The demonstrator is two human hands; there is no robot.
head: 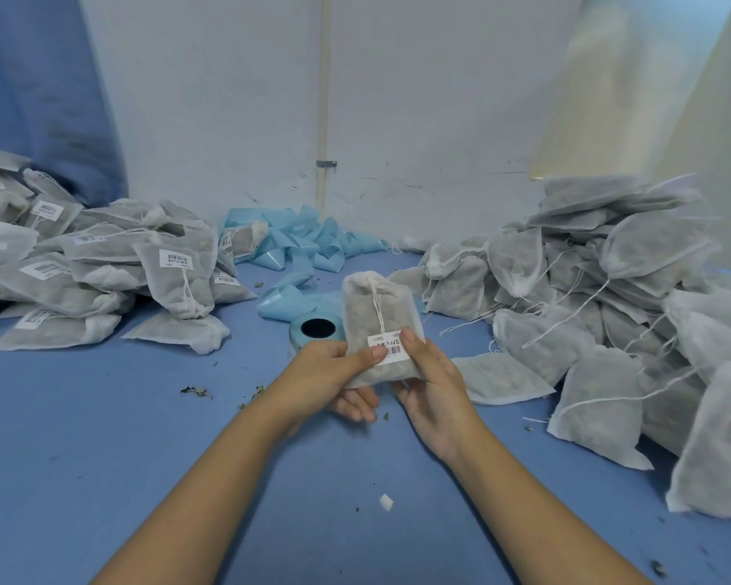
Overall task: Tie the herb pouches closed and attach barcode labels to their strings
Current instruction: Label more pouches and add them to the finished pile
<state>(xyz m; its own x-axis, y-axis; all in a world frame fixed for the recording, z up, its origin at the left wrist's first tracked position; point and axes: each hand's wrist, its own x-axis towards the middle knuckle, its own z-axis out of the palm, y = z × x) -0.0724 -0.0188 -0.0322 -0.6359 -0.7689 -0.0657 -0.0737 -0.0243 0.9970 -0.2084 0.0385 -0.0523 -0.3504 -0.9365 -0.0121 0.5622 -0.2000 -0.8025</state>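
White pouch (378, 323) between both thumbs (label (390, 347) underneath)

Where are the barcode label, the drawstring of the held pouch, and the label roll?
barcode label (391, 347): head view, printed face between the thumbs.
drawstring (378, 308): head view, hanging strand.
label roll (318, 328): head view, dark core hole.

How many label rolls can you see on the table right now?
1. The label roll stands on the blue table, just left of the pouch held in both hands; others may be hidden under the piles.
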